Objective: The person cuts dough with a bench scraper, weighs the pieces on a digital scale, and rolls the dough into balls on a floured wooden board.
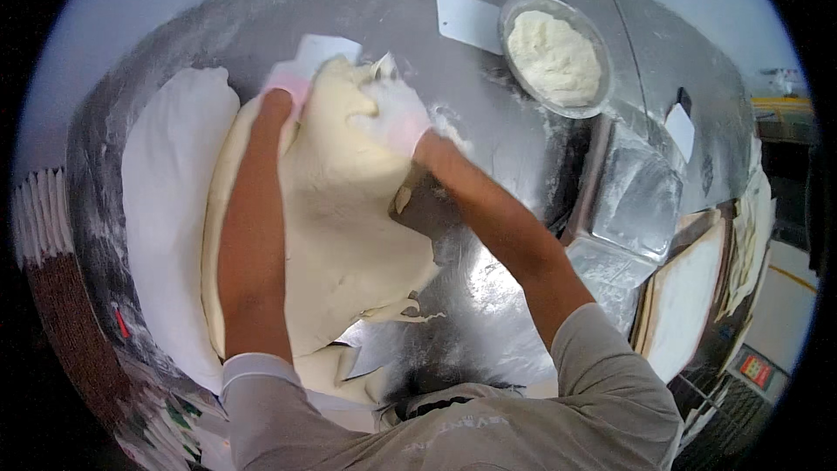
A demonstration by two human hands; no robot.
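Observation:
A large pale mass of dough spreads over the metal worktop, from its far side down toward my body. My left hand, in a thin whitish glove, is closed on a white dough scraper at the dough's far left edge. My right hand, gloved too, is closed on the far right edge of the dough, where a lip folds up. Motion blurs both hands, and the right fingertips are partly hidden. Ragged dough strands hang at the near right side.
A long white sheet-like covering lies along the left. At the back right stand a round bowl of pale flour-like stuff and a white scraper. A floured metal box and stacked boards are at right.

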